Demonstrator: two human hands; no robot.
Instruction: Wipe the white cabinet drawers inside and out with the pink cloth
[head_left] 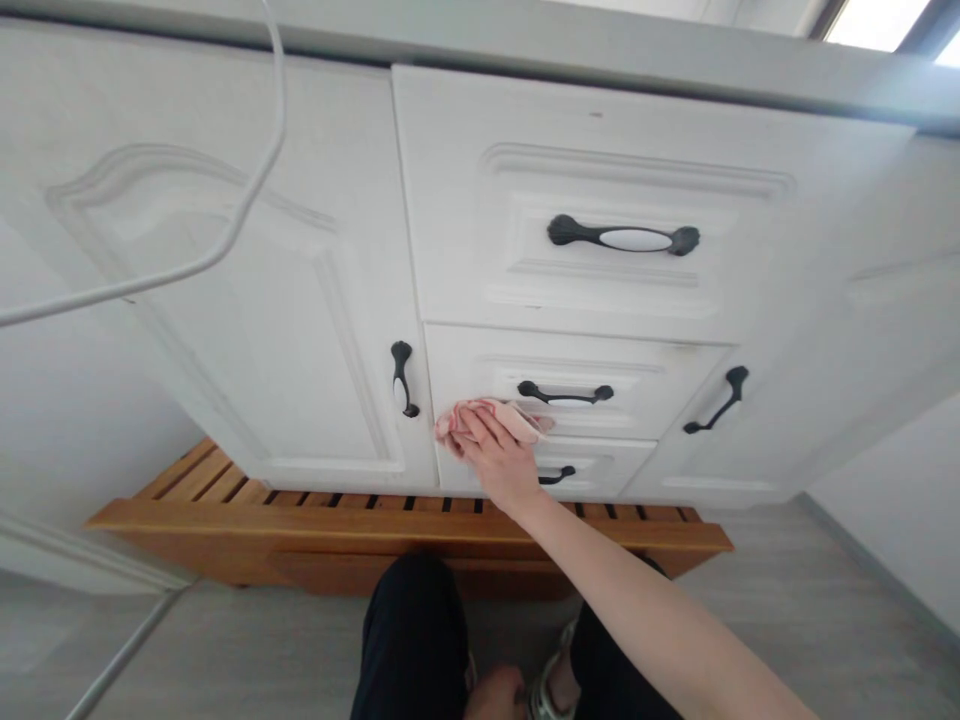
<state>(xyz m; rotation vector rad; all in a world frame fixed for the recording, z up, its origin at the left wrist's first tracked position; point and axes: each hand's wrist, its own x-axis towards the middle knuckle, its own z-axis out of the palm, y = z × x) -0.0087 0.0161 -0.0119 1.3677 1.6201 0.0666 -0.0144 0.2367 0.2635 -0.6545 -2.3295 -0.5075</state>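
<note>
My right hand (495,460) presses a pink cloth (517,418) against the white front of the middle drawer (480,350), low on its left side. The fingers bend over the cloth, and part of it bunches out around them. Just above and to the right is this drawer's dark handle (566,393). The bottom drawer's handle (559,475) lies close beside my wrist, partly covered. Low between my knees, my left hand (495,695) shows only in part, apart from the cabinet. Its fingers are not clear.
A larger top drawer (450,210) and doors on both sides carry similar handles. A white cable (247,200) hangs across the left door. Under the cabinet front runs a slatted wooden bench (225,520), right before my knees. Grey floor (795,600) extends to the right.
</note>
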